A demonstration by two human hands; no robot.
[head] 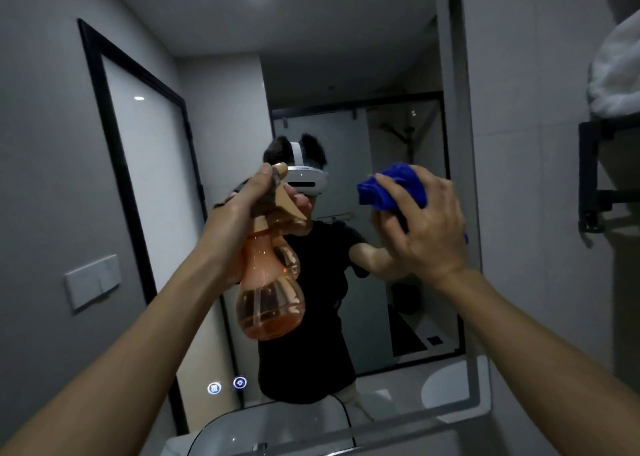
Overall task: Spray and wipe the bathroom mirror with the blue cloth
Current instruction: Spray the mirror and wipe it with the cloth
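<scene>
The bathroom mirror point(381, 74) fills the middle of the view and reflects a person in a black shirt. My left hand point(242, 209) grips the neck and trigger of an orange see-through spray bottle point(270, 299), held upright in front of the glass with a little liquid in its base. My right hand point(426, 227) holds a bunched blue cloth point(388, 187) up against the mirror's right half. Whether the cloth touches the glass is unclear.
A black wall rack point(592, 178) with white towels point(616, 71) hangs at the right. A white wall switch point(91, 280) sits on the left wall. Two lit touch buttons point(227, 385) glow at the mirror's lower left. The basin edge point(263, 431) lies below.
</scene>
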